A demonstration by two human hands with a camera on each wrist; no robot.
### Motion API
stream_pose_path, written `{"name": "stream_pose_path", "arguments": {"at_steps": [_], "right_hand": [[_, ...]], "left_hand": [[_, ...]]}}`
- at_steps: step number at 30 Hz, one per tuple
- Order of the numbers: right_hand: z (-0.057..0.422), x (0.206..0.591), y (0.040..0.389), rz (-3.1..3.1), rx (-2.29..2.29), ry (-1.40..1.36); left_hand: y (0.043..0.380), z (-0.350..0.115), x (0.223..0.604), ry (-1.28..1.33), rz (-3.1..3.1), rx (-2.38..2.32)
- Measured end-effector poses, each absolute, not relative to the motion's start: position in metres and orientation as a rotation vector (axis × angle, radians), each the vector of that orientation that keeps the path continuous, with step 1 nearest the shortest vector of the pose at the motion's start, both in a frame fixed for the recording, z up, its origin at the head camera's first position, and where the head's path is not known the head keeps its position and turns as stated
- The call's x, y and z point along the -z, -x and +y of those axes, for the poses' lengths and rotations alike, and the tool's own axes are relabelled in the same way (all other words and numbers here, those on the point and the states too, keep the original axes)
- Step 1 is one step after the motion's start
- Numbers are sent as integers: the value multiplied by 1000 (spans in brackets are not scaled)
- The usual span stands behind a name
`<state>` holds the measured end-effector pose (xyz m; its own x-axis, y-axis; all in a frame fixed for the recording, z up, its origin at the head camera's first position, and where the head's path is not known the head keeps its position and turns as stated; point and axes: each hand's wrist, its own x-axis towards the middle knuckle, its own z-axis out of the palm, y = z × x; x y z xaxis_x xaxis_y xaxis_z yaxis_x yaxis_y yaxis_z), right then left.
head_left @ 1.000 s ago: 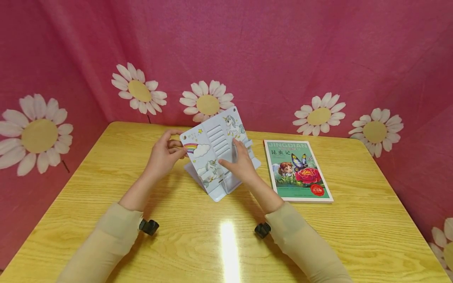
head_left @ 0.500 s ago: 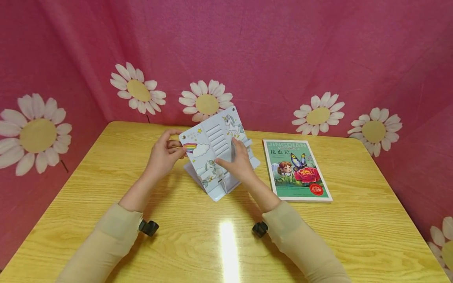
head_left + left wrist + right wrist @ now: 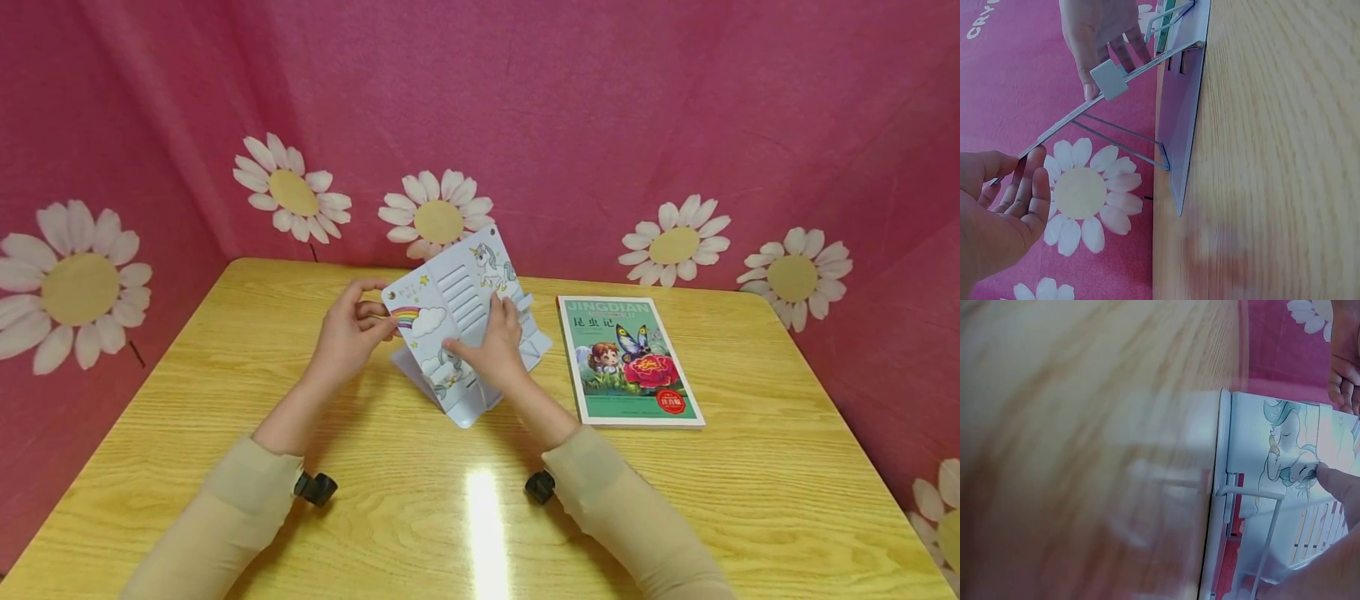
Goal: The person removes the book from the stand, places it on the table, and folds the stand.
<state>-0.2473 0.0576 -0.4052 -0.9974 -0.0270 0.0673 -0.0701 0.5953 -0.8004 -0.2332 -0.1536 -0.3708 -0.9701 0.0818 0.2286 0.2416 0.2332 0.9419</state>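
Observation:
A white unicorn-printed book stand [image 3: 429, 321] stands tilted on the table in the head view, with slots down its middle. My left hand [image 3: 347, 335] pinches its upper left edge between thumb and fingers. My right hand [image 3: 495, 348] rests spread on the front panel, its thumb touching the lower unicorn picture. In the left wrist view, a wire support [image 3: 1125, 146] joins the raised panel to the purplish base plate [image 3: 1180, 119] behind it. A white wire page holder [image 3: 1269, 540] sticks out at the stand's bottom in the right wrist view.
A green-covered children's book [image 3: 630, 367] lies flat to the right of the stand on the wooden table [image 3: 390, 508]. Behind the table hangs a pink cloth [image 3: 555, 125] with white daisies.
My right hand has shifted left, its thumb sliding across the panel over the unicorn picture. The stand has turned very slightly. My left hand keeps its pinch on the edge.

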Motion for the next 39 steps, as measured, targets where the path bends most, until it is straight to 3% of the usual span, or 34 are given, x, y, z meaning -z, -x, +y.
{"name": "stream_pose_path", "arguments": {"at_steps": [39], "right_hand": [[83,401,262,-2910,-1321,-242]], "left_hand": [[218,-139,369,347,-2344,1863]]}}
